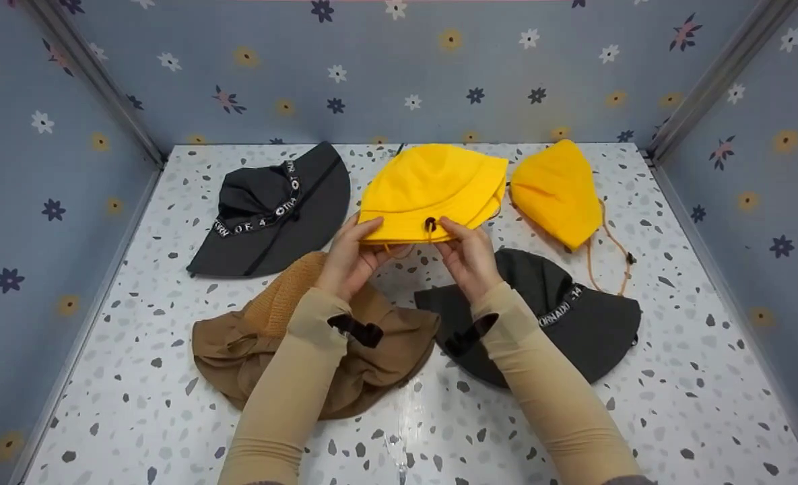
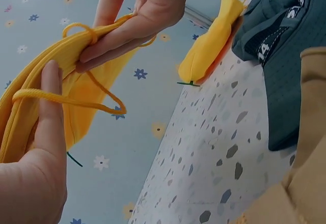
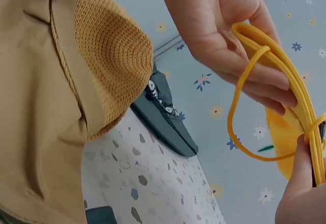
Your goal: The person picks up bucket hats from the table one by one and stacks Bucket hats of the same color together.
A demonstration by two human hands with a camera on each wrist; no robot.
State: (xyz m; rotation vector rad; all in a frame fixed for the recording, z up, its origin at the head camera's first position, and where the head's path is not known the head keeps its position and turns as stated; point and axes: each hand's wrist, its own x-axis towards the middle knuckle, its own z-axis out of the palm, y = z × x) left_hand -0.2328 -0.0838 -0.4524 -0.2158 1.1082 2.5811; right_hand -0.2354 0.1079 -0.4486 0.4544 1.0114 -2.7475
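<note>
A yellow bucket hat [image 1: 432, 188] is held up in front of the person, its brim edge toward them. My left hand [image 1: 350, 259] grips the brim at the left, thumb on top and fingers underneath. With the same kind of grip, my right hand [image 1: 469, 259] pinches the brim near a black cord toggle [image 1: 430, 223]. A yellow cord [image 2: 66, 101] loops below the brim and crosses a left finger in the left wrist view. Both layers of the brim edge [image 3: 305, 109] lie together in the right wrist view.
A second yellow hat [image 1: 553, 192] lies at the back right, its cord trailing. One dark hat [image 1: 271, 209] is at the back left, another dark hat [image 1: 594, 337] at the right. Under the left forearm sits a brown hat [image 1: 230, 357]. Flower-patterned walls [image 1: 399, 74] enclose the speckled table [image 1: 129, 377].
</note>
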